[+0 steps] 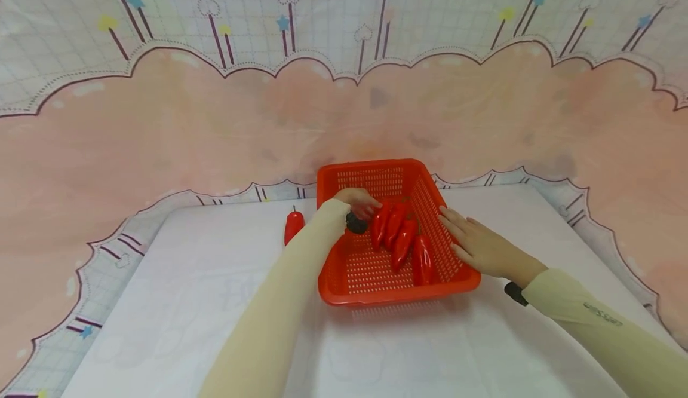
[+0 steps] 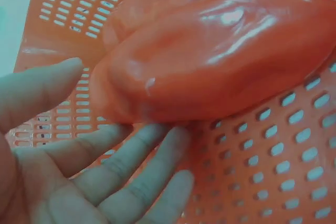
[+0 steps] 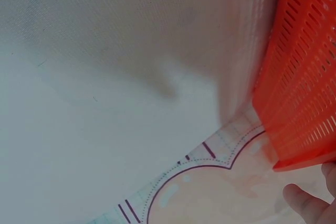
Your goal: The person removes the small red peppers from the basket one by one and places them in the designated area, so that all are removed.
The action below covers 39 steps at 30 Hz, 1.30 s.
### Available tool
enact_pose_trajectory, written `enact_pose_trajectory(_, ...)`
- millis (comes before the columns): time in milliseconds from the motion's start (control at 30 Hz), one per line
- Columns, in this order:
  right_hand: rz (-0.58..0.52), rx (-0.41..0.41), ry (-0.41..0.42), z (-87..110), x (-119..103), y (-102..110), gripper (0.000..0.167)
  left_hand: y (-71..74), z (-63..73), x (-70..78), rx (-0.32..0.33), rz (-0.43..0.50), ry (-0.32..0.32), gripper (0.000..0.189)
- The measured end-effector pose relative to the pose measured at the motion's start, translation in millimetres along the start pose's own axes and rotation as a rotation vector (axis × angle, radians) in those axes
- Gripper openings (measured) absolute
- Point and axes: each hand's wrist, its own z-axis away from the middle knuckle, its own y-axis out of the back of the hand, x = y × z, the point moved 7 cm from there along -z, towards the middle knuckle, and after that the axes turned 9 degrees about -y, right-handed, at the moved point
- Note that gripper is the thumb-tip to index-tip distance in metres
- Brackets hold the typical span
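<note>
Several shiny red peppers (image 1: 405, 244) lie side by side in a red plastic basket (image 1: 398, 295) with slotted walls. My left hand (image 1: 359, 199) reaches over the basket's left side to the leftmost pepper. Up close in the left wrist view, its fingers (image 2: 142, 187) are extended with the tips at the lower edge of a pepper (image 2: 210, 61), while the thumb stands apart from it. My right hand (image 1: 484, 245) rests with straight fingers along the basket's right rim. Only a few of its fingertips (image 3: 307, 203) show in the right wrist view, beside the rim.
Another red pepper (image 1: 294, 224) with a dark stem lies on the white tabletop (image 1: 215, 266), left of the basket and partly behind my left sleeve. Behind the table hangs a pink and white patterned cloth (image 1: 215, 129).
</note>
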Motion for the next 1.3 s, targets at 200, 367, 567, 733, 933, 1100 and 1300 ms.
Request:
enact_pose_trajectory(200,0.004,-0.009,-0.01,0.1,1,0,0.062,-3.5,-11.4,-7.4,0.048,0.104,0.011,0.059)
enact_pose_trajectory(367,0.008,-0.015,-0.017,-0.9,2,1,0.063,-11.3,13.2,5.7,0.061,0.143,0.039,0.052)
enact_pose_trajectory(567,-0.002,0.007,-0.004,-1.2,0,3,0.062,-5.5,18.8,5.5,0.054,0.199,0.032,0.047)
enact_pose_trajectory(733,0.0,-0.005,-0.011,-0.9,0,1,0.063,-25.4,109.5,52.1,0.152,0.205,0.066,0.047)
enact_pose_trajectory(933,0.003,-0.01,-0.017,-1.5,1,0,0.063,-31.6,136.8,65.8,0.179,0.202,0.056,0.044)
enact_pose_trajectory(1100,0.0,-0.01,-0.019,-1.5,1,0,0.063,-10.7,63.9,23.0,0.106,0.218,0.029,0.042)
enact_pose_trajectory(1300,-0.003,-0.005,-0.016,-1.1,2,0,0.064,-0.5,16.4,3.6,0.09,0.122,-0.037,0.055)
